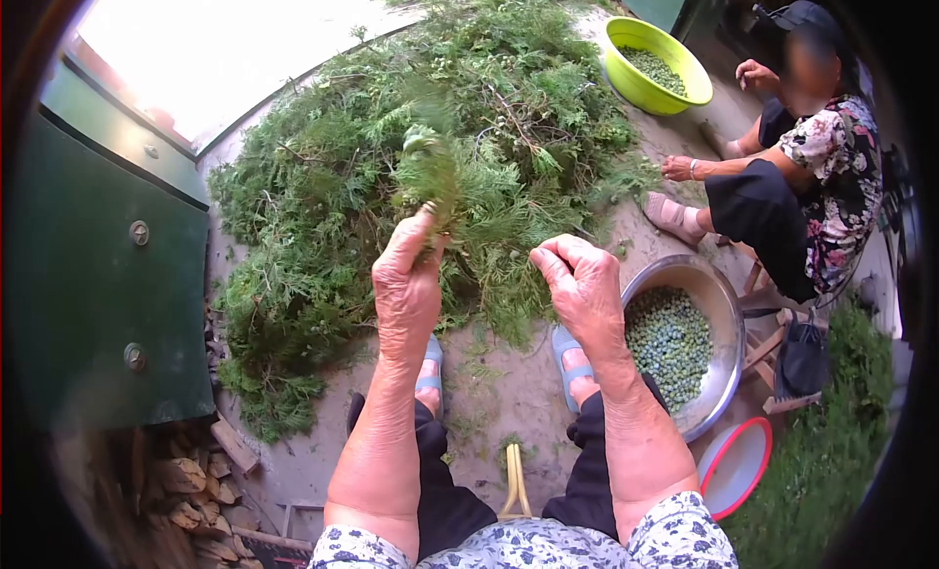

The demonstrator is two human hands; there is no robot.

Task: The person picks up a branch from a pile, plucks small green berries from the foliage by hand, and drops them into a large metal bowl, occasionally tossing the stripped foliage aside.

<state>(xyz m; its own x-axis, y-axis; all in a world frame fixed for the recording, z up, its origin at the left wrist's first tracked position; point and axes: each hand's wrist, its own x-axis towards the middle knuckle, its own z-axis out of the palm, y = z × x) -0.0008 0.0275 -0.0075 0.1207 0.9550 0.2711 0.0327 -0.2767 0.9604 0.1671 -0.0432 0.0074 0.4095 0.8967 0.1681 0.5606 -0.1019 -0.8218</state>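
Left hand (409,276) grips a raised sprig (430,168); right hand (584,285) is pinched shut beside it, steel bowl (729,315) just right of it. Anything released here would probably miss the bowl and fall underfoot.

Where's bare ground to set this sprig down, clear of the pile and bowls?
Bare dirt between left foot and right foot, below the branch pile; another strip between that pile and the stacked firewood. Right is crowded: metal bowl, red-rimmed lid, co-worker's legs. The left hand holds the sprig.
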